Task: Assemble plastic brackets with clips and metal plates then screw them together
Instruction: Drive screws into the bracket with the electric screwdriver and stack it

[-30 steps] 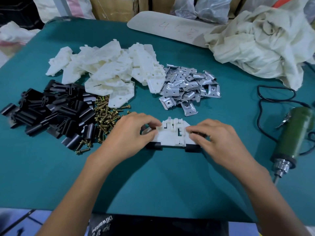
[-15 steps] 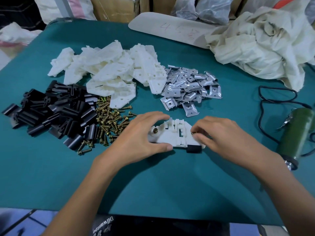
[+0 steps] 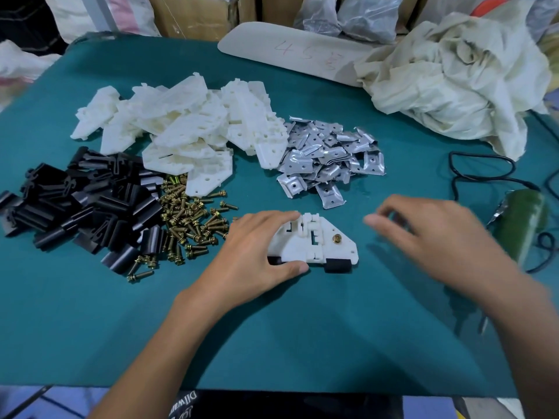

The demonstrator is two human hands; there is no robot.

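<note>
Since a moment ago the right hand (image 3: pixel 435 237) has left the white bracket (image 3: pixel 314 243) and gone off to its right, near the green screwdriver (image 3: pixel 523 225). It is blurry, so I cannot tell if it holds anything. The left hand (image 3: pixel 251 252) grips the bracket's left end. The bracket lies long-ways left to right, with a screw (image 3: pixel 336 238) in its right end. Bare table (image 3: pixel 332 328) lies right of it.

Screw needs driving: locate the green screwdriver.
Head view: the green screwdriver lies far right on the table, just right of the right hand, beside a black cable.
</note>
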